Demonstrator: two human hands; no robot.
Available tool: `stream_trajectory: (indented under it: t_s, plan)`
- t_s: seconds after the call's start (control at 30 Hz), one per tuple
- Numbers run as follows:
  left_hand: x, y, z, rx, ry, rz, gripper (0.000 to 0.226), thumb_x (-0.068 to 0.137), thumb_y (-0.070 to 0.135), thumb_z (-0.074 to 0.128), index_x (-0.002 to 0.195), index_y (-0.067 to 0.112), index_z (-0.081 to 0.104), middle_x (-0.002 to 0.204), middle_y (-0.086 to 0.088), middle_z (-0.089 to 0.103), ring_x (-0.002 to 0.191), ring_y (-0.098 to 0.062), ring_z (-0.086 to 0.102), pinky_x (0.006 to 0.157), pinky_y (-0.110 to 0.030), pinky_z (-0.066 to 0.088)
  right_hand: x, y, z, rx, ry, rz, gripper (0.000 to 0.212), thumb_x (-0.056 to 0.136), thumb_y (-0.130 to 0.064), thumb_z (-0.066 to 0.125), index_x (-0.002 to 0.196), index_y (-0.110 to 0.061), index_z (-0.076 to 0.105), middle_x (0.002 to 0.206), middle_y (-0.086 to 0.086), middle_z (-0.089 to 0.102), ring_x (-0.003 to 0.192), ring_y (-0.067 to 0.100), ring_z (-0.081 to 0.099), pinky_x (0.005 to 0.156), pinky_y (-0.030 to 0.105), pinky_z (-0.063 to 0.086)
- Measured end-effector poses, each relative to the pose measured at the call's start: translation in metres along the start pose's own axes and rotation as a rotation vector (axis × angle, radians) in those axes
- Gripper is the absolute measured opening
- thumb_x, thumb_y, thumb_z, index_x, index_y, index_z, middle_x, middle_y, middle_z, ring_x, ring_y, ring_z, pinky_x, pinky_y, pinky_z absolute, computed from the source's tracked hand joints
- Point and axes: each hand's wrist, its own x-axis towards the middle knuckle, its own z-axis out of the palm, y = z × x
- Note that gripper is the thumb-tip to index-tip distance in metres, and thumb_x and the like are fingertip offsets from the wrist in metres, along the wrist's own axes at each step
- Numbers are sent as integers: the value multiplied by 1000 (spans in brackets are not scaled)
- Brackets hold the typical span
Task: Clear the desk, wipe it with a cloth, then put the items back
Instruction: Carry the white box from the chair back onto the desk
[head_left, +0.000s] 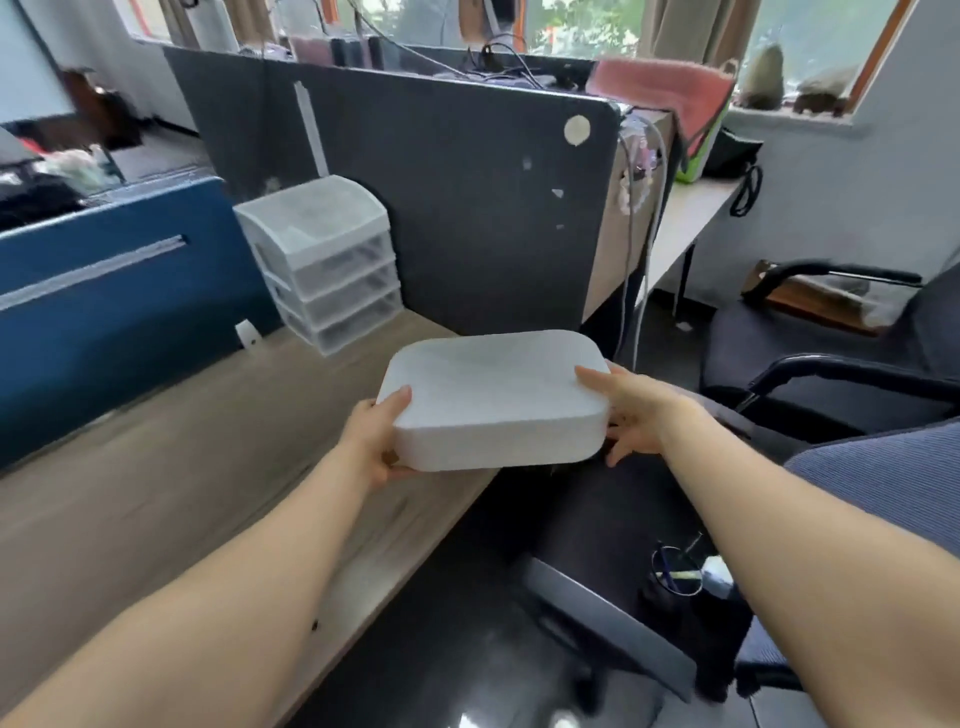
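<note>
Both hands, left (375, 441) and right (631, 413), are clamping the box (493, 400) by its short ends. It is feeling light, stiff, perhaps slippery, hovering over the desk's (156, 467) right edge.

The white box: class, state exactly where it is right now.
In the head view, the white box sits centre frame, held between the left hand and right hand over the desk's right edge, before the drawer unit.

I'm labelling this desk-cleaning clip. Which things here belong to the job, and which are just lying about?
Job: white box, gripped by left hand and right hand; desk; drawer unit.
Lying about: office chair, pink cloth on the divider, cables.
</note>
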Motion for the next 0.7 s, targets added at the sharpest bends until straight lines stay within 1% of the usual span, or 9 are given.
stream_trajectory:
  t_s: [0.07, 0.13, 0.2, 0.3, 0.4, 0.47, 0.53, 0.63, 0.7]
  plan:
    - [-2, 10, -42, -58, 64, 3, 49, 89, 40, 60, 129, 19, 41, 124, -10, 47, 107, -34, 51, 64, -51, 52, -1, -11, 38, -12, -160, 11, 61, 85, -42, 64, 137, -49, 33, 132, 5, 41, 127, 44, 38, 86, 76, 30]
    - [-2, 19, -78, -112, 121, 12, 50, 89, 41, 59, 130, 18, 43, 123, -10, 49, 105, -33, 52, 63, -49, 52, 2, -20, 76, -9, -275, 0, 65, 85, -43, 64, 140, -49, 28, 135, 5, 37, 124, 44, 41, 75, 70, 44]
    - [0, 27, -113, -179, 197, 28, 52, 88, 42, 60, 131, 18, 43, 123, -10, 50, 105, -33, 52, 64, -48, 52, 9, -31, 116, -30, -305, -28, 60, 86, -38, 65, 138, -40, 36, 131, 7, 46, 113, 38, 52, 70, 60, 51]
    - [9, 38, -158, -255, 297, 55, 55, 87, 45, 60, 131, 18, 42, 121, -10, 51, 104, -32, 54, 73, -51, 54, 31, -50, 171, -98, -284, -59, 53, 83, -33, 71, 129, -20, 49, 115, 11, 58, 102, 33, 60, 74, 52, 55]
    - [21, 50, -195, -329, 358, 71, 42, 90, 43, 56, 124, 20, 47, 114, -9, 54, 101, -31, 55, 83, -53, 52, 62, -65, 226, -120, -290, -71, 57, 79, -35, 74, 123, -6, 51, 113, 14, 60, 98, 34, 62, 69, 50, 56]
    - [30, 58, -214, -361, 388, 65, 32, 91, 37, 55, 117, 19, 50, 103, -8, 55, 90, -27, 55, 74, -47, 52, 90, -72, 260, -121, -286, -79, 67, 76, -38, 76, 126, -4, 47, 116, 15, 60, 99, 35, 62, 73, 54, 56]
    - [40, 62, -233, -326, 429, 31, 32, 87, 32, 58, 114, 18, 54, 105, -6, 53, 90, -24, 51, 68, -39, 45, 118, -78, 289, -109, -282, -96, 69, 75, -39, 77, 127, -3, 48, 116, 14, 61, 99, 33, 62, 79, 55, 54]
    - [63, 67, -255, -371, 468, -16, 24, 85, 19, 60, 108, 14, 56, 105, -4, 53, 97, -20, 49, 72, -39, 47, 159, -87, 329, -101, -301, -62, 58, 81, -35, 72, 125, -5, 51, 115, 11, 60, 101, 29, 60, 89, 50, 51]
    - [81, 70, -263, -469, 481, -34, 22, 87, 11, 58, 109, 11, 55, 101, -5, 56, 99, -21, 53, 85, -42, 50, 180, -94, 350, -58, -362, 0, 43, 86, -26, 67, 121, -7, 52, 106, 9, 60, 93, 24, 59, 81, 40, 52]
